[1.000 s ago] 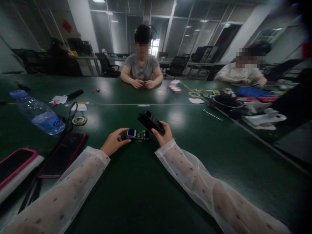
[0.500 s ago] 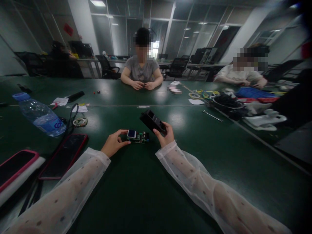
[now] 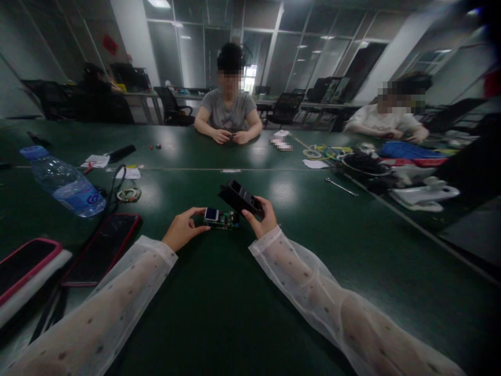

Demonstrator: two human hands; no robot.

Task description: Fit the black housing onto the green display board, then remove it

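Note:
My left hand point(image 3: 185, 228) pinches the left end of a green circuit board point(image 3: 226, 220) between thumb and fingers. A small display with a white border point(image 3: 212, 214) sits on the board's left part. My right hand point(image 3: 264, 218) is closed on the right end of a black plastic housing point(image 3: 239, 197), which has openings in its face. The housing is tilted, its left end higher, just above and behind the board's right part. Whether the two touch, I cannot tell.
To the left lie a water bottle point(image 3: 64, 183), a red-edged phone point(image 3: 102, 249), a pink-cased phone point(image 3: 29, 266) and a bracelet point(image 3: 129, 195). A wrench point(image 3: 341, 186) and a cable pile point(image 3: 362, 162) lie to the right. A person point(image 3: 229, 107) sits opposite.
My right hand has shifted slightly left with the black housing, bringing it closer over the board. My left hand and the circuit board stay almost where they were.

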